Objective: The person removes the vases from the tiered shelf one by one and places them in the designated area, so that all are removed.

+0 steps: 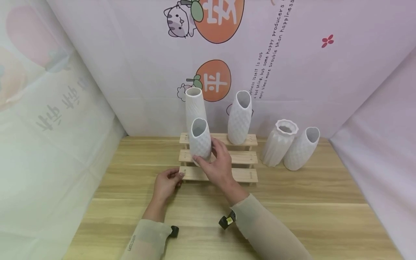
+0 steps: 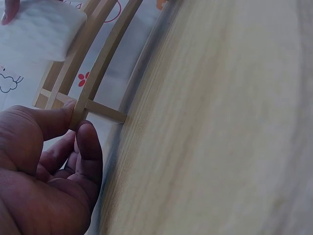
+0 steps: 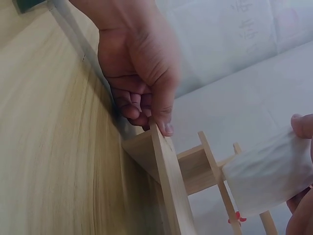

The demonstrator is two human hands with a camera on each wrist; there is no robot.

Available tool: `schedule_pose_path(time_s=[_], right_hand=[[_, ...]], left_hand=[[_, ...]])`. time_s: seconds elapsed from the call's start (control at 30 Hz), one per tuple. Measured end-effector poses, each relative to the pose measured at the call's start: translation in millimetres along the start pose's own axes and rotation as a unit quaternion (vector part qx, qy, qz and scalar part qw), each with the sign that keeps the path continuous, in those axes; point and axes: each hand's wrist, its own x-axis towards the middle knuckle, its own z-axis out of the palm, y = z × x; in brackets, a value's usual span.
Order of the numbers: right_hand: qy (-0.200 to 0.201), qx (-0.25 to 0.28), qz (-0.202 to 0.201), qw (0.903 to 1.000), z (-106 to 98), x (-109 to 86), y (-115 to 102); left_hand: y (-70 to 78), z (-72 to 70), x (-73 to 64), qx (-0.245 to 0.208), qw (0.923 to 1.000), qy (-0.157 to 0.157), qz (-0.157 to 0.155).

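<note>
White vase (image 1: 200, 146) gripped by right hand (image 1: 219, 164) — mouth (image 1: 199, 128) visible in head view only — left hand (image 1: 166, 186) pinching rack (image 1: 238, 156).

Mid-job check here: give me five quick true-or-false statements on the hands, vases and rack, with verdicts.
1. The right hand holds a white vase. True.
2. The left hand is clear of the wooden rack. False: it grips the left end of the front step.
3. The held white vase's opening faces down. False: it faces up.
4. A second vase stands on the top step. True.
5. The ruffled-rim vase stands on the wooden rack. False: it stands to its right.
</note>
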Motion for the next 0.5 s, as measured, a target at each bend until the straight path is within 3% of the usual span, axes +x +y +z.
schedule_pose_path(time_s=[0.5], right_hand=[[0.025, -0.001, -0.016, 0.9996, -24.3, -4.4, -4.5]], left_hand=[[0.5, -0.6, 0.2, -0.007, 1.0, -0.004, 0.002]])
